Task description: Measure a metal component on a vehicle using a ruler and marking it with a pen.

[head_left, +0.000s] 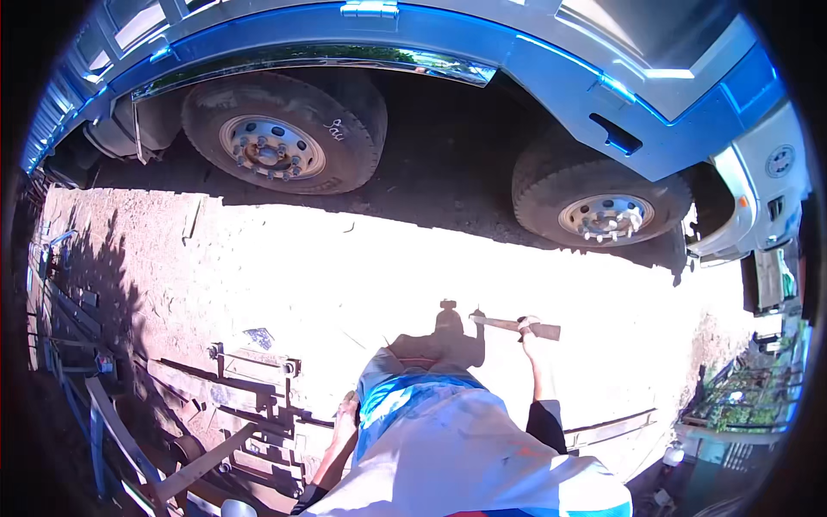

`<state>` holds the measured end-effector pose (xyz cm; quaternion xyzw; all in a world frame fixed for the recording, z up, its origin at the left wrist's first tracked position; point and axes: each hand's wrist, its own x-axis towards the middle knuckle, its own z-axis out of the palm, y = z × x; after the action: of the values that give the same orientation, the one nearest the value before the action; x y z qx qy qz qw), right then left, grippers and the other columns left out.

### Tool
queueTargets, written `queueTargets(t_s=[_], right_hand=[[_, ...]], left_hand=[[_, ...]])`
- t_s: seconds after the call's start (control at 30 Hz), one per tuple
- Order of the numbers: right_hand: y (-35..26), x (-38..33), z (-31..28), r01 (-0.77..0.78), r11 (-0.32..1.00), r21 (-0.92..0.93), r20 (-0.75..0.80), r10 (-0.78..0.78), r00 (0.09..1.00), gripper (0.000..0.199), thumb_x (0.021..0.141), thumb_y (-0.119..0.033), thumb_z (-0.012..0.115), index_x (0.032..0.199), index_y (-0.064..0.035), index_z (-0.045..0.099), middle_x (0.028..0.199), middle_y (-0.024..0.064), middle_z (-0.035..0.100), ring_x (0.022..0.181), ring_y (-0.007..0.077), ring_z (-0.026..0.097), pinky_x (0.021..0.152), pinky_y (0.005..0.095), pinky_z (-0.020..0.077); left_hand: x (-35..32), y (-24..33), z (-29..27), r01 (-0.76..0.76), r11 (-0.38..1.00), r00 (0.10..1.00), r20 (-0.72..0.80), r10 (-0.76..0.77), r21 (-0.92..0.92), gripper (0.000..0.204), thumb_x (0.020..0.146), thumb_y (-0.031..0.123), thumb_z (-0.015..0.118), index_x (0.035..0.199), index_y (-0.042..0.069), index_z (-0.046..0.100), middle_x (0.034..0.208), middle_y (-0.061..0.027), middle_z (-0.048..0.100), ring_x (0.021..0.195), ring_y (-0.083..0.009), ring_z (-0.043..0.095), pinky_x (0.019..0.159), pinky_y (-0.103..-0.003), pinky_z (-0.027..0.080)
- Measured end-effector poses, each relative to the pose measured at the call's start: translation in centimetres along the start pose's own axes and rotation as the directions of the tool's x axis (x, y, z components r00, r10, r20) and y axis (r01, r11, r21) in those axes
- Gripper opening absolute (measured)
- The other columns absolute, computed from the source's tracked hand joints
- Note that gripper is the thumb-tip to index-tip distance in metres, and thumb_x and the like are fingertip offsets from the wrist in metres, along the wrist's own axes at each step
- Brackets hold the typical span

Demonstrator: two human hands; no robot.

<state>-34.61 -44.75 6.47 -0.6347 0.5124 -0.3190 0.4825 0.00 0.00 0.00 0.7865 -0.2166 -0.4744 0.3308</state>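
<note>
My right hand (526,329) is closed around a short, flat brownish bar (546,331), held out over the sunlit ground in front of me. The bar lies nearly level and looks narrower at its left end; its exact kind is too small to tell. At my left side my left hand (347,410) hangs low beside my trouser leg, close to some metal framework. Its fingers are too small and dark to make out. My shadow (444,338) falls on the ground ahead of my body.
A blue truck body spans the far side, with a left wheel (274,148) and a right wheel (608,217) beneath it. Metal frames (250,370) and bars (207,461) lie at the left. Plants (736,398) stand at the right.
</note>
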Motion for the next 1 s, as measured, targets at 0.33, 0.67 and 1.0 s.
queueTargets(t_s=[0.33,0.67,1.0], right_hand=[[-8.7,4.3,7.8,-0.056,0.929,-0.366,0.048,0.078,0.996,0.01,0.076,-0.003,0.056,0.077,-0.0006,0.066,0.075,0.0099,0.066,0.059,0.0188,0.062,0.055,0.033,0.0513],[-12.9,2.6,15.8,-0.082,0.98,-0.184,0.099,0.101,0.99,0.011,0.08,-0.004,0.056,0.076,-0.0008,0.066,0.07,0.0106,0.064,0.061,0.019,0.062,0.056,0.0335,0.0495],[-11.0,3.2,17.6,0.047,0.966,-0.252,0.228,0.012,0.974,0.012,0.083,-0.002,0.055,0.079,-0.0005,0.066,0.076,0.013,0.066,0.065,0.0223,0.064,0.057,0.0361,0.0515]], left_hand=[[0.6,7.7,-7.3,-0.506,0.861,0.861,-0.024,0.508,0.047,0.043,0.078,-0.002,0.064,0.12,0.003,0.058,0.119,-0.0192,0.059,0.113,-0.0332,0.057,0.097,-0.037,0.045],[6.1,5.2,-9.4,-0.329,0.926,0.944,0.073,0.321,0.184,0.036,0.085,0.025,0.068,0.115,0.008,0.055,0.114,-0.0241,0.056,0.096,-0.0416,0.063,0.079,-0.046,0.052],[8.6,5.3,-13.4,-0.22,0.972,0.884,0.406,0.232,-0.078,0.048,0.086,0.014,0.068,0.127,0.005,0.046,0.124,-0.0184,0.048,0.117,-0.0367,0.055,0.095,-0.04,0.047]])
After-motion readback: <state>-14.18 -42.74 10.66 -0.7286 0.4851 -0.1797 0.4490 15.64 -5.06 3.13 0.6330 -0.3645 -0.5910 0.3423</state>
